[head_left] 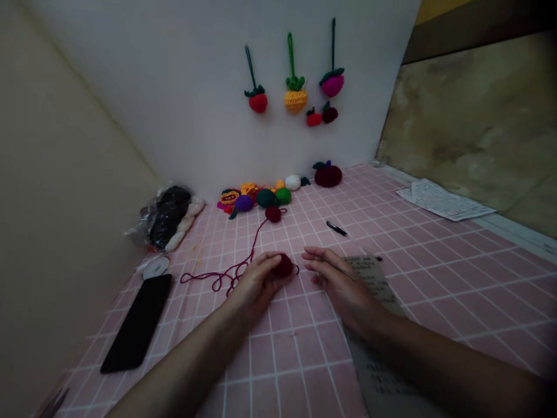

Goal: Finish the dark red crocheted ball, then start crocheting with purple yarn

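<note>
My left hand (260,277) grips a small dark red crochet piece (284,266), thumb on top and fingers beneath. A short loop of yarn sticks out from the piece's right side. Dark red yarn (237,271) lies in loose loops left of the hand and runs up to a dark red yarn ball (273,214). To the right, my right hand (333,270) hovers apart from the piece, fingers stretched and slightly bent, with nothing seen in them. Under my right forearm lies a brown sheet with handwriting (369,278), partly covered.
A black phone (138,325) and a bag of dark and white yarn (167,215) sit left. Several colourful yarn balls, such as a purple one (243,203), line the back. A pen (336,227) and papers (444,199) lie right. Crochet fruits (296,100) hang on the wall.
</note>
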Available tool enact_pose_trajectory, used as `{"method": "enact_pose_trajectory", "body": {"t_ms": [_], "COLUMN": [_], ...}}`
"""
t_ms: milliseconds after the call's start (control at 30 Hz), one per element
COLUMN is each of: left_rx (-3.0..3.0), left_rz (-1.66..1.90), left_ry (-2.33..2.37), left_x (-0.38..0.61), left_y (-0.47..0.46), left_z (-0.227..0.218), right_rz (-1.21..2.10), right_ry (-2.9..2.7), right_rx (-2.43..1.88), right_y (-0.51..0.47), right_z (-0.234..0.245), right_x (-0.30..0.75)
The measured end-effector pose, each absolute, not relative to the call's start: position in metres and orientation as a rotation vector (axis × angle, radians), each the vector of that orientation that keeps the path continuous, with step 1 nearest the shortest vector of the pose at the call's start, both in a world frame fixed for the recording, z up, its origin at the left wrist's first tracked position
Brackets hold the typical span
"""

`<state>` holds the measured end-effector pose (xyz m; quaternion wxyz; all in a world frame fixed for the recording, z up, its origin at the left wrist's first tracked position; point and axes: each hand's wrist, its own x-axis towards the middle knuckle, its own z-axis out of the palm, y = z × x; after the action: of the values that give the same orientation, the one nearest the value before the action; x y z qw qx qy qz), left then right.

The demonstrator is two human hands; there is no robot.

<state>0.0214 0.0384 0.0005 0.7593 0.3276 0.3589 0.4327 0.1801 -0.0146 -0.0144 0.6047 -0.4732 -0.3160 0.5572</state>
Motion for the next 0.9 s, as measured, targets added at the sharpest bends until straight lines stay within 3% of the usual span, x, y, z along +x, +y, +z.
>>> {"method": "enact_pose_trajectory", "body": {"t_ms": [433,900], "left_rx": [1.900,1.733], "left_rz": [0.958,0.929], "left_ry": [1.031,0.975], "left_x": [0.030,0.020], "left_y": [0.073,0.069], "left_z": [-0.010,-0.008], "right_rz": [1.274,1.293], "right_ry": [-0.735,-0.738], "right_rx": [-1.106,-1.112], "right_y": [-0.013,-0.015], "right_z": [-0.019,-0.019], "right_x": [0.182,0.181]}}
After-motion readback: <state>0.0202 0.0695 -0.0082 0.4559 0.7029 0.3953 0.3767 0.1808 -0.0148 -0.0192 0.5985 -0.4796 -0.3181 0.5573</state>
